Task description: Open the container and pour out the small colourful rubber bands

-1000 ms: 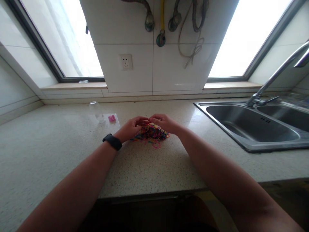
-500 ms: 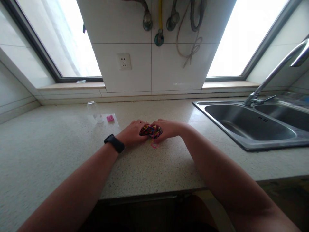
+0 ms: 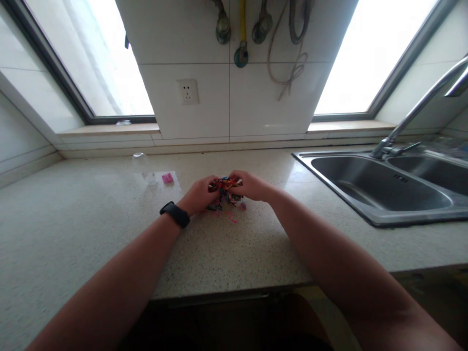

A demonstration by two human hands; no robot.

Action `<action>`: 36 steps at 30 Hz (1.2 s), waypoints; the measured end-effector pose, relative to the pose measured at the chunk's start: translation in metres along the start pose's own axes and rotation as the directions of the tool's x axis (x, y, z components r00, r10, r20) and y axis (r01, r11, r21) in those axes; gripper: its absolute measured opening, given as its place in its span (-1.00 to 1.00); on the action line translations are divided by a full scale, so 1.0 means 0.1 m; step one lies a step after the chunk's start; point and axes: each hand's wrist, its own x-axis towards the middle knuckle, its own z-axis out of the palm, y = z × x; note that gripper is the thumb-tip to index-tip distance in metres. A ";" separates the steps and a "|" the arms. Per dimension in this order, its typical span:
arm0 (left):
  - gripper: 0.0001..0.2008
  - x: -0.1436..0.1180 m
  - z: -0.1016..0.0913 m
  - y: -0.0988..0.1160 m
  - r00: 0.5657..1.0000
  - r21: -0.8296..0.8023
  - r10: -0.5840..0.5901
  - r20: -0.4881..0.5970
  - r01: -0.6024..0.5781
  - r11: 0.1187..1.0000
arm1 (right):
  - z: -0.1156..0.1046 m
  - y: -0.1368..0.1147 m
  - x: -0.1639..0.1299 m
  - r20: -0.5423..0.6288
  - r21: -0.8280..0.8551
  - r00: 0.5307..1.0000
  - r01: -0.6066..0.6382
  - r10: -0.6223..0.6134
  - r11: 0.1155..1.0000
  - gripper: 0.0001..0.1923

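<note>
Speckled stone worktop (image 3: 91,234) runs wide and bare on the left side and toward the near edge, with open room around both hands; to the right it ends at the rim of a steel sink (image 3: 376,222), well apart from the hands, and at the back it meets a tiled wall below two bright windows. At the middle of the counter, the left hand (image 3: 199,195) and the right hand (image 3: 250,185) are drawn together, fingers curled, each pinching one side of a small bunch of bands (image 3: 224,187) held between them just above the surface. The bunch is a tangle of many thin loops in pink, yellow, blue and dark tones, pulled taut along its top between the fingertips, with loose strands hanging to the worktop below. A few stray pink loops (image 3: 232,218) lie on the stone just in front of the hands. A black watch (image 3: 174,214) circles the left wrist. Farther left and back, near the wall, a clear glass (image 3: 143,165) lies tipped beside a clear sheet that carries a small pink piece (image 3: 167,178); both sit well apart from the hands. A curved tap (image 3: 413,112) rises over the sink at the right. A white socket (image 3: 188,91) is set in the tiles above the hands, and hoses (image 3: 292,58) and pipe ends hang higher up.
</note>
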 end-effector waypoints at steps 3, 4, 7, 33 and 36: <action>-0.61 0.02 0.01 -0.04 0.999 -0.143 -0.045 -0.022 0.041 0.989 | 0.03 0.04 0.02 -0.064 0.131 0.998 -0.005 0.013 0.991 -0.68; -0.61 0.02 0.02 -0.05 0.998 -0.181 -0.066 -0.024 0.061 0.982 | 0.04 0.04 0.02 -0.072 0.174 0.997 -0.016 0.029 0.985 -0.69; -0.60 0.02 0.03 -0.02 0.988 -0.318 -0.156 0.000 0.148 0.937 | 0.06 0.01 0.01 -0.066 0.308 0.993 -0.073 0.098 0.948 -0.70; -0.62 0.02 0.09 0.01 0.988 -0.545 -0.137 0.071 0.154 0.824 | 0.15 -0.21 0.06 -0.050 0.570 0.970 -0.167 0.237 0.804 -0.86; -0.58 0.01 0.09 0.02 0.981 -0.565 -0.181 0.066 0.186 0.804 | 0.17 -0.19 0.06 -0.062 0.500 0.985 -0.110 0.162 0.859 -0.77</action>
